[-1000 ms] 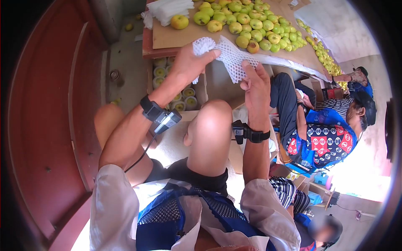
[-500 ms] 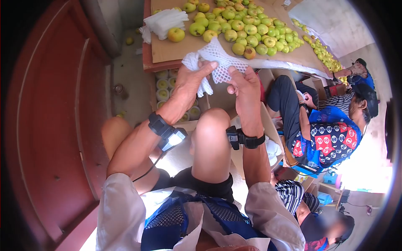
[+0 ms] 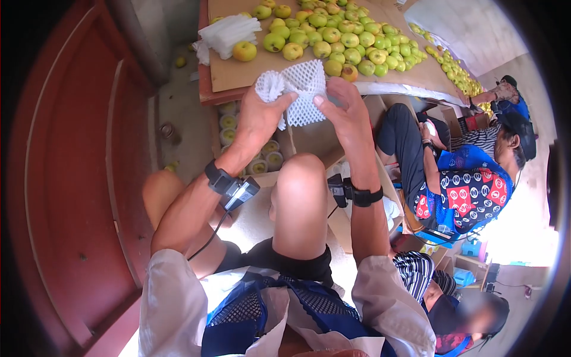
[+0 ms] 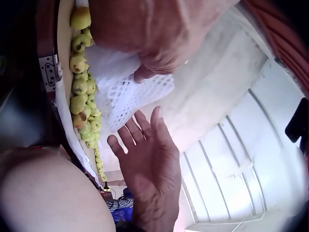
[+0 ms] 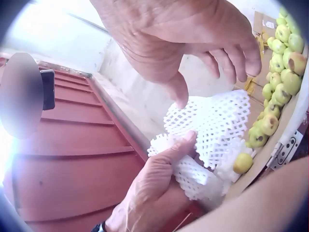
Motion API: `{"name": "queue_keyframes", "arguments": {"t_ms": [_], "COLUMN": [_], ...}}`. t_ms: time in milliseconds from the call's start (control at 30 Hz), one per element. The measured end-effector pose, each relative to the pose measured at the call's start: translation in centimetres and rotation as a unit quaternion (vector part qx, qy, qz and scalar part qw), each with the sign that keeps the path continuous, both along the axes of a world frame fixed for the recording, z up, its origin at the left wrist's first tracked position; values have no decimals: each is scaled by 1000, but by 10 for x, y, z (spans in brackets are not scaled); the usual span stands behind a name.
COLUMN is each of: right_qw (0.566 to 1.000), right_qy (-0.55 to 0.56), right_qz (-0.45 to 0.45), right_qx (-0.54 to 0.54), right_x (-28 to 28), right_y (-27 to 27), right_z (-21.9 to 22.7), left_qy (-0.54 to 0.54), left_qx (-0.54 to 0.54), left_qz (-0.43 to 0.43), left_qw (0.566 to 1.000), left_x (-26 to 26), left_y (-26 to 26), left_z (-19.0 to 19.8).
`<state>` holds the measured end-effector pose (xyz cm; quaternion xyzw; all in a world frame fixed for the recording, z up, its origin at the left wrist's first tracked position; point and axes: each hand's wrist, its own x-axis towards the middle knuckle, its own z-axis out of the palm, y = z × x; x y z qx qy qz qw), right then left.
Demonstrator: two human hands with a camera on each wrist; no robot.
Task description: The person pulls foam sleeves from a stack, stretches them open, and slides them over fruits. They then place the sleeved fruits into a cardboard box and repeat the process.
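Observation:
My left hand [image 3: 257, 116] grips white foam fruit nets, its thumb pressed on the mesh. One foam net [image 3: 306, 95] flares out flat beyond the thumb toward the right hand. Another bunched foam net [image 3: 269, 86] sits inside the left palm; in the right wrist view its rolled end [image 5: 190, 179] pokes out below the hand. My right hand [image 3: 351, 113] is held beside the flared net. Its fingers are loosely extended and spread, with the thumb near the mesh, as the right wrist view [image 5: 193, 43] shows. No fruit is in either hand.
Many green-yellow apples [image 3: 351, 41] lie on the cardboard-topped table [image 3: 229, 74], beside a stack of white foam nets [image 3: 229, 35]. Below are net-wrapped apples [image 3: 227, 122] in a box and an open carton [image 3: 315, 140]. A seated person [image 3: 470, 184] works at the right; a red door [image 3: 71, 178] stands left.
The right hand has let go of the flared net's edge and its fingers have opened. The net, earlier stretched between both hands, now spreads squarer from the left hand.

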<state>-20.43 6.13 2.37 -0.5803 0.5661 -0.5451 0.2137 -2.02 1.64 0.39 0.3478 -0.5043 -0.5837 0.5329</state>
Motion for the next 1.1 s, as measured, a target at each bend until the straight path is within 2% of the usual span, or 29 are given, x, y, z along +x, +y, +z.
{"name": "queue_keyframes", "arguments": {"t_ms": [100, 200, 300, 500, 667, 1067, 1100], "right_qw": [984, 992, 992, 978, 972, 969, 969], "right_qy": [-155, -99, 19, 135, 194, 231, 232], "right_qz": [66, -28, -119, -155, -135, -68, -61], "right_qx": [65, 67, 31, 13, -9, -49, -51], "right_x": [6, 12, 18, 24, 24, 30, 30], "right_y": [-10, -15, -13, -9, -6, -3, -4], "right_z": [2, 0, 10, 16, 11, 14, 13], "left_qy": [35, 67, 52, 39, 66, -36, -20], "left_qx": [-3, 11, 17, -1, -3, 40, 40], "left_qz": [-7, 2, 14, 2, -8, 11, 8], "left_qw": [999, 998, 998, 999, 998, 998, 999], "left_x": [-2, -6, -8, -13, -15, -14, -14], "left_y": [2, 5, 5, 7, 12, 2, 0], "left_z": [-2, 1, 0, -2, 4, 1, 0]}}
